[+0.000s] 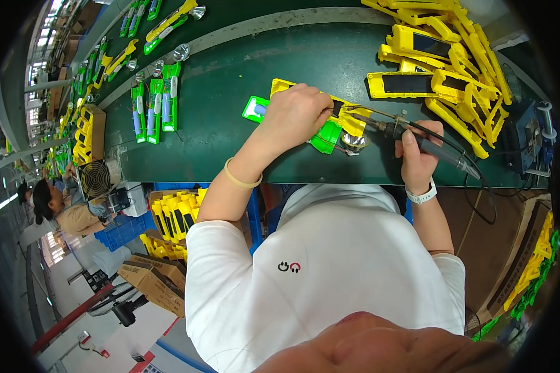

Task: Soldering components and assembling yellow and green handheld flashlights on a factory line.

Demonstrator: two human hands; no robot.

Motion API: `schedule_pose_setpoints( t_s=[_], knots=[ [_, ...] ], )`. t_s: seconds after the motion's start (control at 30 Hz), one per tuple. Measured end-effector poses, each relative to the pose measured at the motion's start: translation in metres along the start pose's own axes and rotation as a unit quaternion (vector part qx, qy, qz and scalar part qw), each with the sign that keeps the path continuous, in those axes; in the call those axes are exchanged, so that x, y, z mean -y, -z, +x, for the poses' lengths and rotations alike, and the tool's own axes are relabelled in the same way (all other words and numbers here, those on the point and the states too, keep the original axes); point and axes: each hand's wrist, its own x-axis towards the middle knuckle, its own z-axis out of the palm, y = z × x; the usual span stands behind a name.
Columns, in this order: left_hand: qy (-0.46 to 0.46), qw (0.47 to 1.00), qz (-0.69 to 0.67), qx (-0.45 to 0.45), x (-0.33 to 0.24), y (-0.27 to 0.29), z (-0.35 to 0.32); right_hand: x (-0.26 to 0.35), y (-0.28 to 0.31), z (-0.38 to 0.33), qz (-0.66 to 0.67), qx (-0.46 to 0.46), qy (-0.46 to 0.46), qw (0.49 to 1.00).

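My right hand (420,152) is wrapped around the dark handle of a soldering iron (440,151). The iron's thin metal tip points left, over the end of a yellow flashlight casing (354,124) with a dark panel. Across that casing lies my left hand (298,115), fingers curled closed; what they pinch is hidden. Beneath it a green casing half (325,138) shows, its other end (254,109) sticking out at the left. A round silver reflector (354,143) sits beside the casing's right end, with a thin wire near it.
Yellow casings (442,81) are piled at the far right, near a blue soldering station (522,140). Several green casings with batteries (154,109) lie at the left of the green table (218,137). A small fan (96,179) stands at the left edge; a co-worker (62,208) sits beyond.
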Motion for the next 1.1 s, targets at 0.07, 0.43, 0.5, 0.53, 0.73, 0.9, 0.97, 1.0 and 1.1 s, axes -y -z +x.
schedule_pose_setpoints(
  t_s=[0.07,0.43,0.5,0.53,0.73,0.9,0.97,1.0,1.1],
  knots=[
    [0.007,1.0,-0.002,0.01,-0.001,0.001,0.0,0.003,-0.002,0.001,0.019,-0.008,0.022,1.0],
    [0.017,1.0,-0.005,0.02,-0.001,0.001,0.0,-0.001,-0.003,0.004,-0.038,0.053,-0.014,0.998],
    [0.019,1.0,0.001,0.025,-0.002,0.002,0.001,-0.008,-0.002,0.005,-0.055,0.06,-0.016,0.997],
    [0.018,1.0,0.001,0.026,-0.002,0.002,0.001,-0.011,-0.003,0.006,-0.055,0.059,-0.015,0.997],
    [0.021,0.999,0.004,0.031,-0.003,0.004,0.002,-0.005,-0.009,0.007,-0.031,0.061,-0.024,0.997],
    [0.015,1.0,-0.002,0.024,-0.002,0.003,0.003,0.005,0.004,0.006,0.037,0.0,-0.008,0.999],
    [0.015,1.0,0.003,0.027,-0.003,0.004,0.003,0.011,0.0,0.013,0.053,0.04,-0.02,0.998],
    [0.016,0.999,0.007,0.029,-0.004,0.004,0.003,0.013,-0.012,0.015,0.065,0.036,-0.029,0.997],
    [0.001,1.0,0.002,0.008,-0.006,0.0,0.003,0.004,-0.029,0.022,0.081,0.062,-0.046,0.994]
  ],
)
